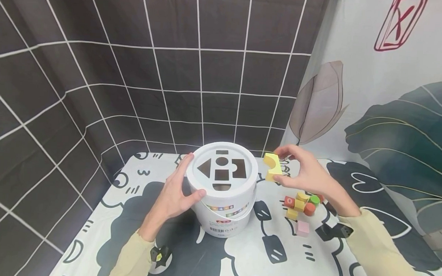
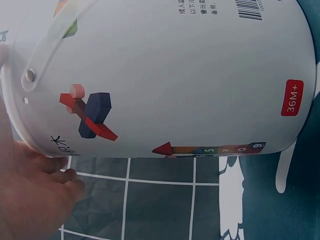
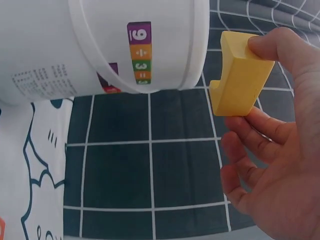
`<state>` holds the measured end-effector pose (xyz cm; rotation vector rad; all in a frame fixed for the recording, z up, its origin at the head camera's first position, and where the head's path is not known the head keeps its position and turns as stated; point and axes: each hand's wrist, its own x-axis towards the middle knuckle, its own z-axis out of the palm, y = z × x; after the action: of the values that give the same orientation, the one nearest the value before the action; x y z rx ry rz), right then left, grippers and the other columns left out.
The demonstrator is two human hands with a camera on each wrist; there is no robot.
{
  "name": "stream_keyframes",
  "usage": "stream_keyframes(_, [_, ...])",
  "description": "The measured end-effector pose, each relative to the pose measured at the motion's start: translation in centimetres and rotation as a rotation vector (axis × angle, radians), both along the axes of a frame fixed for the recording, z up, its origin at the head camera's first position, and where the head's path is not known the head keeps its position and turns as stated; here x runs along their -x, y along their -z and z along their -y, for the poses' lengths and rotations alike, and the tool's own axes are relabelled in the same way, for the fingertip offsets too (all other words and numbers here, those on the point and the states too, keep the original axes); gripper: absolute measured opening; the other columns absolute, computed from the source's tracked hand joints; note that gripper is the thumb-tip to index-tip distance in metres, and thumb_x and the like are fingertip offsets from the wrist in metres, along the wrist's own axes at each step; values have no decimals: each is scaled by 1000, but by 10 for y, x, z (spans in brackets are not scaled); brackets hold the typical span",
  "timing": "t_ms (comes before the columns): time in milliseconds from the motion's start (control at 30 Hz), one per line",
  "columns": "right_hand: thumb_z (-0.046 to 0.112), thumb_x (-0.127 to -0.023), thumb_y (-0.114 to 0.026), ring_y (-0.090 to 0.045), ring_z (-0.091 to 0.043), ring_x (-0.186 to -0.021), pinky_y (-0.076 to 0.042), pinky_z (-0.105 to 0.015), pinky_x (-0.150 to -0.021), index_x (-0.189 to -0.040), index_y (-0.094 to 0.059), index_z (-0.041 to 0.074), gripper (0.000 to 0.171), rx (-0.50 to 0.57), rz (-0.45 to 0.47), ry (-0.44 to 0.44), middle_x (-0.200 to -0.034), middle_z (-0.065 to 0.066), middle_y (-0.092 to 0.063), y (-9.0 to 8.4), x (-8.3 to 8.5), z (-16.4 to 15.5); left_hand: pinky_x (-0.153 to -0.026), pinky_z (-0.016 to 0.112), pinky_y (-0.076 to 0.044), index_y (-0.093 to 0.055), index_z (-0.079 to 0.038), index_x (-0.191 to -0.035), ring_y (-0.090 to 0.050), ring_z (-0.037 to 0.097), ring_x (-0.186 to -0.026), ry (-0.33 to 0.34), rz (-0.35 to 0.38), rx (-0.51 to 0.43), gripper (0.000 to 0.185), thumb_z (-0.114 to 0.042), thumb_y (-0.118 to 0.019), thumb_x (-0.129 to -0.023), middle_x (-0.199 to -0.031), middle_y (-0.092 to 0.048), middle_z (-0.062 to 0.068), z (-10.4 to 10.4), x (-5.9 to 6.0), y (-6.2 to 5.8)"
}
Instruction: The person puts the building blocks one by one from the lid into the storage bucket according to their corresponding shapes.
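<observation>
A white bucket stands upright, its white lid pierced by a triangle, a circle, a square, an arch-like cutout and other shapes. My left hand holds the bucket at its left rim, thumb at the front and fingers along the far side; the left wrist view shows its curled fingers against the edge. To the right of the lid, my right hand pinches a yellow arch block between thumb and fingertips. In the right wrist view the arch block is apart from the bucket.
Several small coloured blocks lie right of the bucket, among them a green cylinder, a red-orange cylinder and a pink cube. A patterned cloth covers the table. A dark grid curtain hangs behind.
</observation>
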<state>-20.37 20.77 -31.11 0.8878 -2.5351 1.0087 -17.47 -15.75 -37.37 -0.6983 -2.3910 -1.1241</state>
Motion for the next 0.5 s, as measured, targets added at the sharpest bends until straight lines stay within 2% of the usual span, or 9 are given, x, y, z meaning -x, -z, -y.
stream_keyframes(300, [16,-75,-84,-57,-21,-104,-45,-47,-90,-118,-61,7,49,29,-13,-52,-111,-3,-64,-2,10,18,-112,59,-26,-33,-3,-154,-30,34,-145,2,-5,-1,94,-52,-68,-82,-159,-33,15,0,-1,0])
stream_keyframes(500, [17,-74,-85,-58,-29,-109,-47,-50,-95,-120,-60,5,54,44,-1,-72,-116,-6,-64,-2,17,32,-112,59,-27,-33,-3,-154,-30,34,-145,2,-16,-2,93,-52,-68,-82,-159,-33,14,0,-1,1])
